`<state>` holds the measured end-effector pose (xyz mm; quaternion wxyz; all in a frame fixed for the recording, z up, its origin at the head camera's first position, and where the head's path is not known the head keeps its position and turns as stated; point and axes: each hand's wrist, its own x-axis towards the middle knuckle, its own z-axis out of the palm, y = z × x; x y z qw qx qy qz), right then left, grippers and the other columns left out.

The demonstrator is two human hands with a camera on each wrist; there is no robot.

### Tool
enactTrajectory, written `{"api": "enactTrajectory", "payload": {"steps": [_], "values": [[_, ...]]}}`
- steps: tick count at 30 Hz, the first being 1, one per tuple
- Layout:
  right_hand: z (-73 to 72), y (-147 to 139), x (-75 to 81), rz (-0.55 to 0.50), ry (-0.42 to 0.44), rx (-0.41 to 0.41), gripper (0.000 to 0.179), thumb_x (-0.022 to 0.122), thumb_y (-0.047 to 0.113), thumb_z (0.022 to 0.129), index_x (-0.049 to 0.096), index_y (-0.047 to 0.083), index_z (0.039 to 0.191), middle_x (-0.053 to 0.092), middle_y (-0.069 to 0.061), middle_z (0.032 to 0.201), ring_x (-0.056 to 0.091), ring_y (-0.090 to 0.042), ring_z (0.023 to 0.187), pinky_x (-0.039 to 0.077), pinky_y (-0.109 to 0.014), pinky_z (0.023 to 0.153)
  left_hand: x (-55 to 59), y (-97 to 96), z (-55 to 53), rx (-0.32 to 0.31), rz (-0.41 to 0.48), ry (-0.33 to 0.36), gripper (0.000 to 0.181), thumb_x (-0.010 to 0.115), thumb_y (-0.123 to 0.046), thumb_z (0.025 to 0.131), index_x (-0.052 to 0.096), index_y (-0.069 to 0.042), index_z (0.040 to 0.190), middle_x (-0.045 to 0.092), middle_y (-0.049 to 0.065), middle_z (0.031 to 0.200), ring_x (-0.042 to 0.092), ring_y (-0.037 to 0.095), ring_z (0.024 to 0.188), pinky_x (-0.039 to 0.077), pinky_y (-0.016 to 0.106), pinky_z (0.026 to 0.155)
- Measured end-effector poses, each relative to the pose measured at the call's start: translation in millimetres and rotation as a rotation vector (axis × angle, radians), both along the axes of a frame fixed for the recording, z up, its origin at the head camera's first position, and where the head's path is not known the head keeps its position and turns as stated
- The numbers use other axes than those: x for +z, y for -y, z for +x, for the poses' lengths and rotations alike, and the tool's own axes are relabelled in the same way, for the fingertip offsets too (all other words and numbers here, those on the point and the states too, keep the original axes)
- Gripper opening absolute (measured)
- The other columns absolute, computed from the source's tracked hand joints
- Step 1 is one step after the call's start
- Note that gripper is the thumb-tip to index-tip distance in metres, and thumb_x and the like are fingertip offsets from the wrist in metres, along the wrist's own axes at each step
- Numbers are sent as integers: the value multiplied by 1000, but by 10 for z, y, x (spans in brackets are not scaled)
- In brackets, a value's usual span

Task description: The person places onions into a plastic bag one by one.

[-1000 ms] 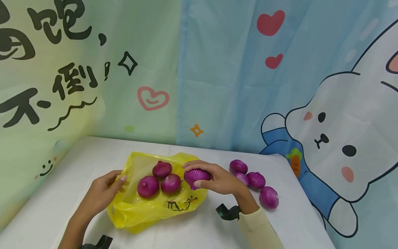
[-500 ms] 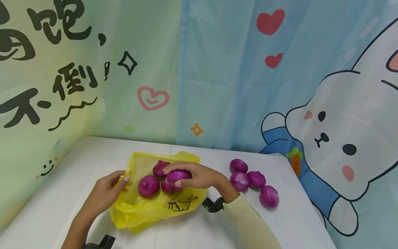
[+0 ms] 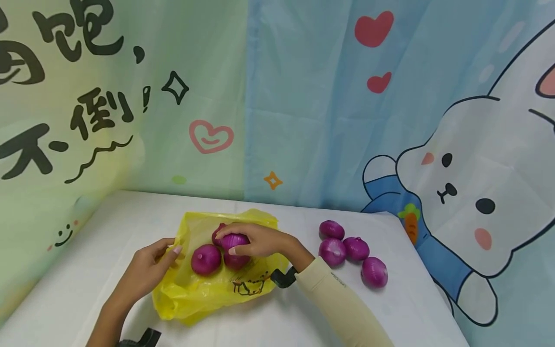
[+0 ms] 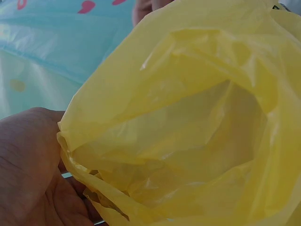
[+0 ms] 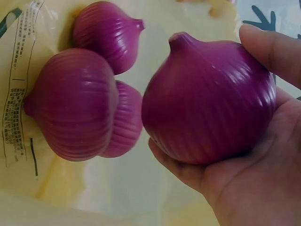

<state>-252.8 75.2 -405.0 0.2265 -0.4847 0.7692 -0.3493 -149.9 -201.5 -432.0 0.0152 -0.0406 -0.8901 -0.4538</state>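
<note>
A yellow plastic bag [image 3: 186, 296] lies spread on the white table, with purple onions on it. My left hand [image 3: 149, 265] pinches the bag's left edge; in the left wrist view the crumpled yellow film [image 4: 188, 113] fills most of the picture beside that palm. Over the bag, my right hand [image 3: 262, 241] grips a purple onion [image 5: 209, 101] between thumb and fingers. Three more onions sit beneath and beside it, among them a round one [image 3: 205, 260] at the left. In the head view the held onion partly covers the one below it.
Several onions [image 3: 332, 252] are grouped on the white table [image 3: 295, 308] to the right of the bag. A printed cloth backdrop [image 3: 299, 96] hangs behind the table. Each wrist wears a black camera mount [image 3: 284, 278].
My right hand has carried the onion leftward and lower, from the bag's right side to over the other onions. The left hand keeps its place at the bag's edge.
</note>
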Motion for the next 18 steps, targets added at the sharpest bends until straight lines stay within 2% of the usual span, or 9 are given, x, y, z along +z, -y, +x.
{"api": "enactTrajectory", "payload": {"steps": [8,14,18], "values": [[-38,121,-167,7,65,-129,41,61,17,97,54,11,138,52,-3,135,53,-10,112,48,-23,86,8,31,1,11,3,14,46,52,-37,101,58,-2,129,70,2,95,63,14,81,51,27,71],[-81,163,-223,23,74,-156,44,61,24,97,54,13,139,53,-1,132,52,-11,113,49,-24,86,8,45,3,5,16,-3,45,53,-37,101,58,-2,129,70,2,95,63,14,80,51,27,71],[-145,137,-252,-11,52,-157,45,61,24,96,53,11,138,54,-1,133,52,-10,113,48,-25,88,15,46,2,8,15,-20,45,53,-36,101,58,-1,128,69,2,95,63,15,80,52,25,71]]}}
